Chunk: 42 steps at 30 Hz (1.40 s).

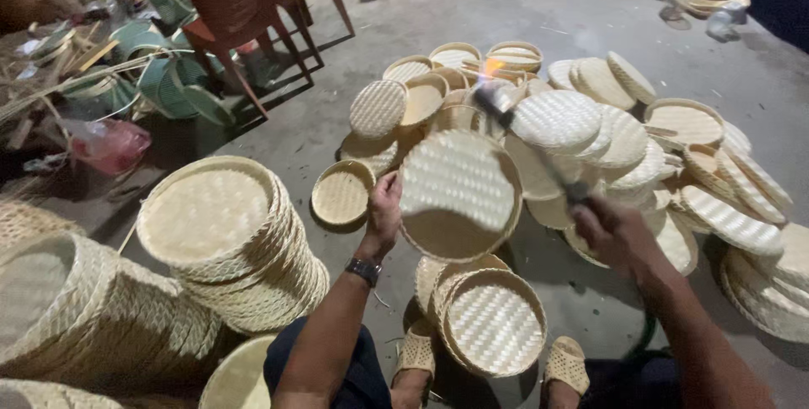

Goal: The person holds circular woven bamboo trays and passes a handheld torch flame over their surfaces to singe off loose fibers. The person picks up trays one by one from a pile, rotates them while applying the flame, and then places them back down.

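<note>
The left hand [383, 207] grips the rim of a raised woven tray [459, 194] just right of it, while the right hand [615, 232] clasps a lit torch [527, 139] angled up-left.

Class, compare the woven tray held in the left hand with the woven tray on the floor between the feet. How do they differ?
The held tray is lifted and tilted in the left hand; the floor tray rests on others. The held tray sits near a torch flame; the floor tray does not. Both are round, pale, woven.

A grey concrete floor [548, 5] carries a loose heap of round woven trays [674, 148], two neat tray stacks [236, 240], red chairs [244, 5] and, seemingly, green baskets [160, 80].
</note>
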Each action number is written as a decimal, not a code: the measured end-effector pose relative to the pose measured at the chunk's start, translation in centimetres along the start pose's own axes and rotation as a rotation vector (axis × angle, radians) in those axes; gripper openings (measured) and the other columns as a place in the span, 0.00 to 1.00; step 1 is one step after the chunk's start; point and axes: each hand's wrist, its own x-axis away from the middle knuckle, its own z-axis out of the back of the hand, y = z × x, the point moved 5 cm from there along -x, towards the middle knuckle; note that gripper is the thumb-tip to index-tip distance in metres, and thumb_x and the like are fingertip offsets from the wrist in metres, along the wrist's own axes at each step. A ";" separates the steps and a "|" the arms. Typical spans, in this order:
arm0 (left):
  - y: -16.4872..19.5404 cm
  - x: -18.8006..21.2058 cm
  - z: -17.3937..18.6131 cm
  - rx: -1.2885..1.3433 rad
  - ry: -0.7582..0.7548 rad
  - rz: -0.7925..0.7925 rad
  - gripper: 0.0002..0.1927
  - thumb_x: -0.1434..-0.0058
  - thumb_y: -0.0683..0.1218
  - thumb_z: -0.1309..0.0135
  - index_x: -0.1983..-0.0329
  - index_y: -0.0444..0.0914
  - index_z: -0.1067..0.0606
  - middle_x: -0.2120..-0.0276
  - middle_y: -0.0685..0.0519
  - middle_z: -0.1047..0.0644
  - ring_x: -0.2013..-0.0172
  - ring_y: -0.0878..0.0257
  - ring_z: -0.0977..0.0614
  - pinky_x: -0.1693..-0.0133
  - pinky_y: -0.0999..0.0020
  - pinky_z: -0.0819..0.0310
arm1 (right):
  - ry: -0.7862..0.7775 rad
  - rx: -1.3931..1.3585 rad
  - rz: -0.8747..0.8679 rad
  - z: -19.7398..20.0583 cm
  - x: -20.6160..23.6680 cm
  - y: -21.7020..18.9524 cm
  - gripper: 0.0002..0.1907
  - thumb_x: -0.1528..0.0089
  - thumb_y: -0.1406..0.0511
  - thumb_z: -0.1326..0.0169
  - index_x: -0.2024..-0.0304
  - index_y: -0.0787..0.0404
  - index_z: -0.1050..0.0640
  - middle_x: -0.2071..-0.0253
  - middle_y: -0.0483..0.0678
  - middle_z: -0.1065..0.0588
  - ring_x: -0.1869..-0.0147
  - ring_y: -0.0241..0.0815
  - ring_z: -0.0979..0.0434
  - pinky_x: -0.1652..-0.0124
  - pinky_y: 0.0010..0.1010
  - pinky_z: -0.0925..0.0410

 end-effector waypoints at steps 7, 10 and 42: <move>-2.8 -1.2 3.1 0.053 0.258 -0.048 0.23 0.23 0.57 0.56 0.46 0.33 0.24 0.58 0.48 0.24 0.56 0.61 0.25 0.54 0.66 0.26 | -0.322 0.085 -0.175 -4.5 1.4 -3.2 0.20 0.32 0.52 0.52 0.41 0.50 0.25 0.79 0.50 0.25 0.80 0.44 0.26 0.78 0.39 0.28; -2.8 -1.8 4.9 0.031 0.368 -0.115 0.24 0.22 0.57 0.56 0.44 0.32 0.24 0.56 0.46 0.24 0.56 0.59 0.26 0.54 0.65 0.28 | -0.280 0.153 0.089 -4.6 1.3 -3.8 0.20 0.35 0.53 0.50 0.45 0.53 0.22 0.79 0.48 0.24 0.79 0.41 0.26 0.76 0.40 0.31; 3.5 0.0 10.0 -0.247 0.686 -0.259 0.22 0.25 0.55 0.58 0.41 0.34 0.28 0.48 0.47 0.21 0.49 0.56 0.21 0.46 0.61 0.28 | -0.210 0.130 0.169 -2.8 1.8 -4.3 0.15 0.31 0.59 0.56 0.52 0.58 0.22 0.77 0.50 0.21 0.82 0.39 0.21 0.80 0.31 0.29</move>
